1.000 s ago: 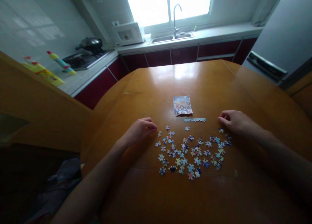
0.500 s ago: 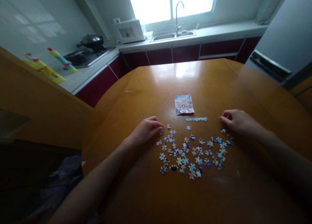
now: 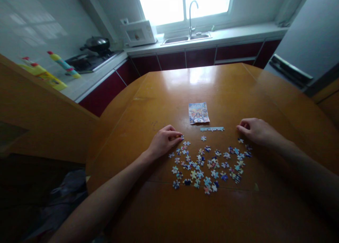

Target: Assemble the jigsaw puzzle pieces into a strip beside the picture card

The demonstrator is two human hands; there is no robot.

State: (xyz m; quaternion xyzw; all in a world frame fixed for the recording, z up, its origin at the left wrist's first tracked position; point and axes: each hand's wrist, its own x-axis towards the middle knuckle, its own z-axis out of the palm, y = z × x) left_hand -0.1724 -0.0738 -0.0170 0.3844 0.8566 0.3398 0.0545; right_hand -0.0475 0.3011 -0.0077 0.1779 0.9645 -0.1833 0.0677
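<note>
My left hand (image 3: 165, 140) is at the left edge of the loose jigsaw pieces (image 3: 200, 174), its thumb and fingertips closed on a small puzzle piece (image 3: 182, 137). On the right, my right hand (image 3: 254, 131) rests on the table with curled fingers and nothing visible in them. A single puzzle piece (image 3: 240, 140) lies just below it. Between the hands is a joined strip of puzzle pieces (image 3: 212, 129), with one loose piece (image 3: 203, 138) under it. Beyond the strip lies a creased picture sheet (image 3: 198, 113).
Everything lies on a wooden table (image 3: 159, 98). Past its far edge is a counter with a sink (image 3: 176, 40), a microwave (image 3: 140, 33) and a stove with a pan (image 3: 97, 44). Cleaning bottles (image 3: 63, 64) stand on the left, a fridge (image 3: 304, 42) on the right.
My left hand has moved a little right and away from me, from one piece at the edge to the piece beside it. My right hand stays in place. The view has shifted slightly.
</note>
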